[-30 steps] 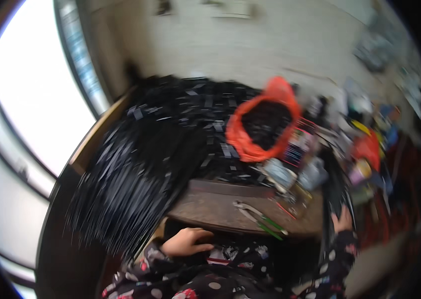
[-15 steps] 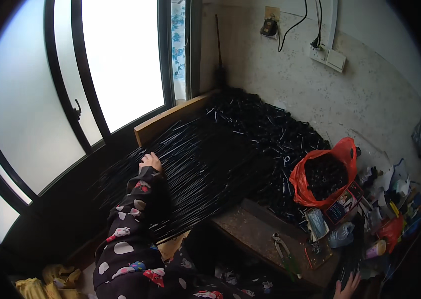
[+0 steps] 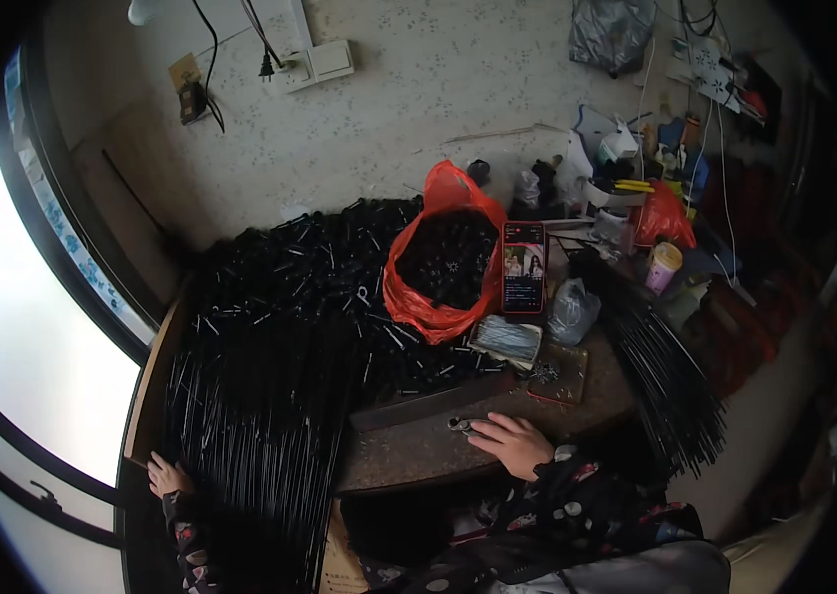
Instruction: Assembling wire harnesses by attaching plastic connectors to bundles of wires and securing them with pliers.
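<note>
At the left, my left hand (image 3: 169,477) rests with fingers stretched near the end of a wooden board (image 3: 153,381), beside a wide layer of thin black rods (image 3: 260,465). Nothing shows in that hand. On the worn bench top (image 3: 418,455), my right hand (image 3: 515,447) is over a pair of pincers (image 3: 459,425). Their metal head sticks out past my fingertips, while the handles are hidden under the hand; the fingers appear to close on them.
A red plastic bag (image 3: 410,307) of small black parts stands by a heap of black pieces (image 3: 290,267). A lit phone (image 3: 524,267), a box of metal pins (image 3: 505,340) and a clear bag (image 3: 573,312) sit to its right. Another rod bundle (image 3: 664,371) overhangs the bench's right side.
The view has turned to the right. My left hand has gone from atop the rods to their left edge by the board. My right hand has moved onto the pincers.
</note>
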Demonstrator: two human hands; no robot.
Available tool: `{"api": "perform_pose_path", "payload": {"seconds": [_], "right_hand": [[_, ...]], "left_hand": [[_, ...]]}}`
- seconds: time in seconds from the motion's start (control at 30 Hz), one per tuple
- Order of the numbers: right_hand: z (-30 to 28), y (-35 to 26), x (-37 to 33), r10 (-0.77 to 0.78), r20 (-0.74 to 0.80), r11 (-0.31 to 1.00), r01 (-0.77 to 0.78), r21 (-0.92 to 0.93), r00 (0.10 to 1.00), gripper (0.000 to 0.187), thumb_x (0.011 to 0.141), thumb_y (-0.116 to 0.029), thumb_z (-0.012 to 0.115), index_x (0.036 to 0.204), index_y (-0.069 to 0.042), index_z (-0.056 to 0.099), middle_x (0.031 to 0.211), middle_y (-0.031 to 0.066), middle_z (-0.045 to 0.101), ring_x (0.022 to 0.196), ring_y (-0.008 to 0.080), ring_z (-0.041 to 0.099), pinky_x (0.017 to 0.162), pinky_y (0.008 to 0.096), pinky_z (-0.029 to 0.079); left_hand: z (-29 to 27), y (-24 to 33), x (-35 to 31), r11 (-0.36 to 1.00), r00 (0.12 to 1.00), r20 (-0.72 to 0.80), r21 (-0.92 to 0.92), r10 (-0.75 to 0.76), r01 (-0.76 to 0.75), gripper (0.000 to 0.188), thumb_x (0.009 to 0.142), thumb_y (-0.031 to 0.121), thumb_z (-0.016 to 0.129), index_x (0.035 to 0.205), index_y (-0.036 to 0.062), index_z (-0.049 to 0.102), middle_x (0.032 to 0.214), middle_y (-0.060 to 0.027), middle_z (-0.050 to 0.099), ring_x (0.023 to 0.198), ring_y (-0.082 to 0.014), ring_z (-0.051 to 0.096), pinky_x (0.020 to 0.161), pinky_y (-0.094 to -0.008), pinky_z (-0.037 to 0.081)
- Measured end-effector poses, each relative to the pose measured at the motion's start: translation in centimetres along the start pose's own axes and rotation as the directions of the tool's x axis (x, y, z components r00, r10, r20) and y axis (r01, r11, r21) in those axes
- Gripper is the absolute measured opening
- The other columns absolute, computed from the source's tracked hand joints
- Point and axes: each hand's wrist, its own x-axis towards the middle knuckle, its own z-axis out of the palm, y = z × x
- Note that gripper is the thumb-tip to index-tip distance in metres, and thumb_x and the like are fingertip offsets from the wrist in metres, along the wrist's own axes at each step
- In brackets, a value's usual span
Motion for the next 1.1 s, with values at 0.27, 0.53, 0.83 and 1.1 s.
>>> {"api": "perform_pose_path", "payload": {"seconds": [0.27,0.53,0.83,1.1], "right_hand": [[-1.2,1.9,-1.5,0.098,-0.011,0.994,-0.097,0.044,0.995,0.042,0.078,-0.007,0.055,0.119,-0.016,0.057,0.129,-0.003,0.048,0.113,0.0202,0.046,0.089,0.0354,0.04],[-1.3,2.6,-1.9,0.182,-0.038,0.983,-0.18,0.047,0.983,0.038,0.08,-0.01,0.056,0.117,-0.016,0.058,0.127,-0.0045,0.051,0.112,0.0182,0.046,0.089,0.0338,0.039],[-1.4,2.6,-1.8,0.195,-0.025,0.978,-0.193,0.075,0.98,0.041,0.079,-0.008,0.052,0.118,-0.017,0.057,0.128,-0.0046,0.049,0.114,0.0188,0.045,0.09,0.0335,0.039],[-2.0,3.0,-1.9,0.2,-0.024,0.975,-0.197,0.104,0.979,0.039,0.078,-0.008,0.052,0.116,-0.016,0.057,0.128,-0.0044,0.05,0.114,0.018,0.045,0.089,0.033,0.038]], "left_hand": [[0.9,-1.8,2.4,0.991,0.991,0.009,-0.021,0.134,-0.134,0.029,0.072,0.012,0.058,0.097,0.0022,0.047,0.099,-0.0154,0.05,0.093,-0.0349,0.052,0.072,-0.0452,0.047],[3.4,-3.4,4.9,0.983,0.963,0.198,-0.02,0.183,-0.182,0.022,0.083,0.016,0.053,0.097,-0.0001,0.048,0.097,-0.0227,0.053,0.093,-0.04,0.053,0.079,-0.046,0.044],[1.3,-2.4,4.3,0.969,0.943,0.227,-0.022,0.243,-0.245,0.016,0.088,0.016,0.05,0.096,0.0023,0.048,0.094,-0.0217,0.055,0.088,-0.0412,0.055,0.071,-0.0485,0.047],[-6.2,3.0,5.8,0.983,0.991,-0.006,-0.128,0.131,-0.13,0.034,0.085,0.028,0.055,0.096,-0.0035,0.054,0.085,-0.0255,0.06,0.078,-0.0436,0.057,0.068,-0.0495,0.044]]}}
